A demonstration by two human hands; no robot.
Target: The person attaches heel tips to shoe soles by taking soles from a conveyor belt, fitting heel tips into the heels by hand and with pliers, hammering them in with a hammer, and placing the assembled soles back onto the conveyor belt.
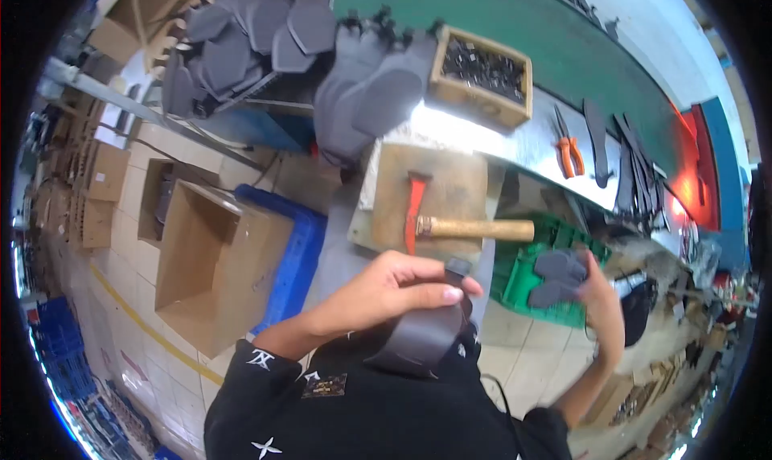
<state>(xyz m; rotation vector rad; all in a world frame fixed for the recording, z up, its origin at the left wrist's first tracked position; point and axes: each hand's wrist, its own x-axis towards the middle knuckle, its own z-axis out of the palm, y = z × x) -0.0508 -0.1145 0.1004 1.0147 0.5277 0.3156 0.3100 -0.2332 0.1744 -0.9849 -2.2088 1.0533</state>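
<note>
Close to my body, my left hand (pixel 418 287) is closed on a dark strap piece (pixel 422 331) with a small square end above the fingers. My right hand (pixel 599 287), out to the right and slightly blurred, grips dark rounded flat pieces (pixel 557 277) over a green crate (pixel 515 287). Ahead of my left hand, a hammer with a red head (pixel 415 211) and wooden handle (pixel 490 229) lies on a worn square board (pixel 388 166). Neither hand touches the hammer.
Beyond the board is a wooden box (pixel 482 110) of small dark parts. Dark flat pieces (pixel 390 98) are piled left of it. Orange-handled pliers (pixel 568 150) and dark straps (pixel 597 134) lie right. A cardboard box (pixel 197 259) and blue crate (pixel 301 255) stand at left.
</note>
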